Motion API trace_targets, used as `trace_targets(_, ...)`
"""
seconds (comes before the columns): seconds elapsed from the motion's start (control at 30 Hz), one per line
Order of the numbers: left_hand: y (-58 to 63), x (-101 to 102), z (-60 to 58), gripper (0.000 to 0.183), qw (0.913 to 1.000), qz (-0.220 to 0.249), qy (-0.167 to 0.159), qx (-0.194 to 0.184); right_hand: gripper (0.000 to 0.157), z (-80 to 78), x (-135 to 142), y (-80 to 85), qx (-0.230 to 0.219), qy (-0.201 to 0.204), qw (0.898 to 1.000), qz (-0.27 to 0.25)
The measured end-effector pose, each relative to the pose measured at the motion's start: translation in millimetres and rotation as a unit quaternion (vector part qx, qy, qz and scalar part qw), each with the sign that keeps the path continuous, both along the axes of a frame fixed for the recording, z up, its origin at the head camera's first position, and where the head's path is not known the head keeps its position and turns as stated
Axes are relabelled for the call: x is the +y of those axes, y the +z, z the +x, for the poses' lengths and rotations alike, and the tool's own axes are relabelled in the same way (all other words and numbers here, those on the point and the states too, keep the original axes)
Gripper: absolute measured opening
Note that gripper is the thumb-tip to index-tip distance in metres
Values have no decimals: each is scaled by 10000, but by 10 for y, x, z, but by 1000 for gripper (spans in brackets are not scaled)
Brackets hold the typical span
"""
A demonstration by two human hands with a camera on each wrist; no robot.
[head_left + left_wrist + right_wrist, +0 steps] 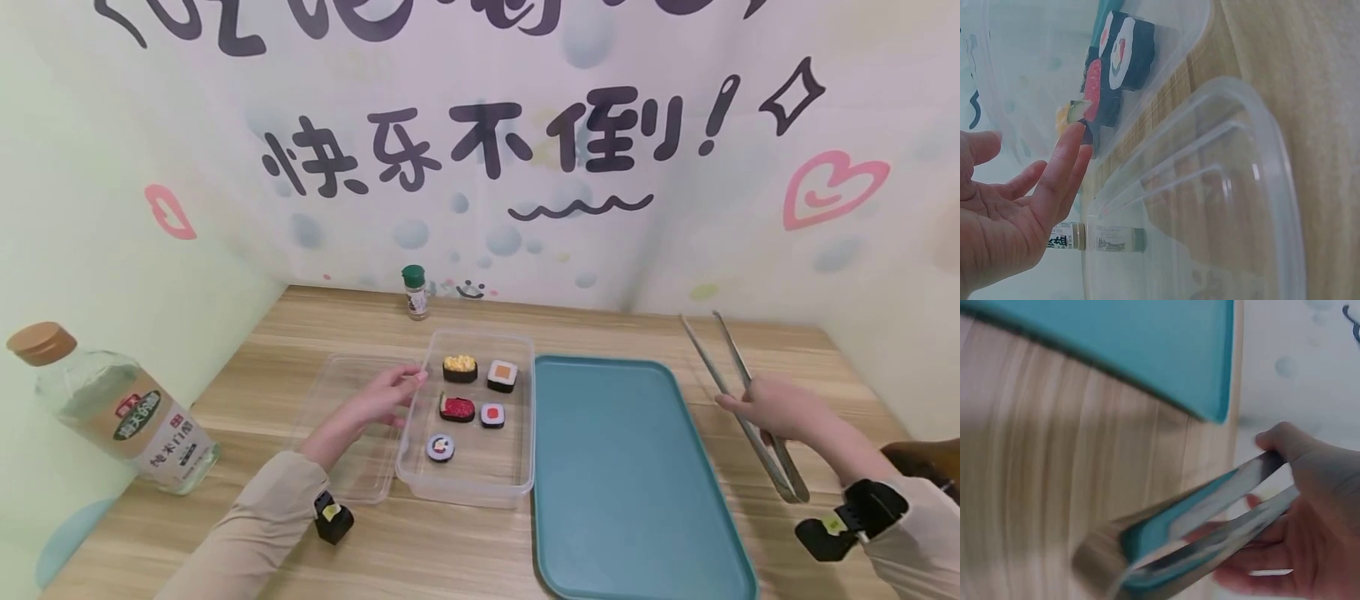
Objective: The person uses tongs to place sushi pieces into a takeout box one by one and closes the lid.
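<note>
My left hand (386, 396) is at the left wall of a clear plastic container (480, 477), fingertips right at its rim. In the left wrist view its fingers extend loosely. Several sushi pieces sit inside the container: one with yellow topping (460, 367), one with red topping (457, 407), and rolls such as the round one (440, 448). Under my left forearm a clear lid (352, 479) lies on the table. My right hand (776, 407) grips metal tongs (763, 454) by their arms, right of a teal tray (622, 467). Their tips point away from me, apart, and the bent end faces me.
A large vinegar bottle (127, 417) with a brown cap stands at the left. At the back of the wooden table (330, 317) is a small green-capped shaker (416, 293). A printed cloth (480, 242) hangs behind the table. Something dark brown (926, 462) shows at the right edge.
</note>
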State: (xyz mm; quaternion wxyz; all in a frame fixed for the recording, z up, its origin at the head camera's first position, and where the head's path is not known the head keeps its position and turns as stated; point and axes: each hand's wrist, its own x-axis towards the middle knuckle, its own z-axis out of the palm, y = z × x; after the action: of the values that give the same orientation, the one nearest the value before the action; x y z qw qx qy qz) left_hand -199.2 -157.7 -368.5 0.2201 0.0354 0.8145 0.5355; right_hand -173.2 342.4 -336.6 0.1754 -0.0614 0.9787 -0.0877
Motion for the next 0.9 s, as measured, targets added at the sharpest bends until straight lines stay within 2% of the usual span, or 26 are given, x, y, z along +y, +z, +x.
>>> trace_targets(0.1, 9, 4, 1, 54, 10000, -4, 21, 10, 51, 45, 96, -57, -707, -294, 9971, 15)
trace_targets(0.2, 18, 7, 4, 53, 10000, -24, 29, 10, 51, 90, 152, -116, -1059, -520, 9930, -46)
trace_targets(0.37, 7, 0, 7, 53, 10000, -11, 13, -23, 74, 106, 185, -206, -1468, -740, 9864, 89)
trace_targets(0.57, -2, -5, 9, 51, 10000, 28, 22, -24, 78, 104, 214, -250, -1718, -744, 9822, 118)
trace_targets(0.7, 2, 3, 4, 52, 10000, 21, 19, 14, 86, 96, 207, -214, -1910, -767, 9785, 119)
trace_targets(0.9, 13, -20, 8, 53, 10000, 6, 32, 36, 84, 99, 139, -159, -2144, -877, 9727, 152)
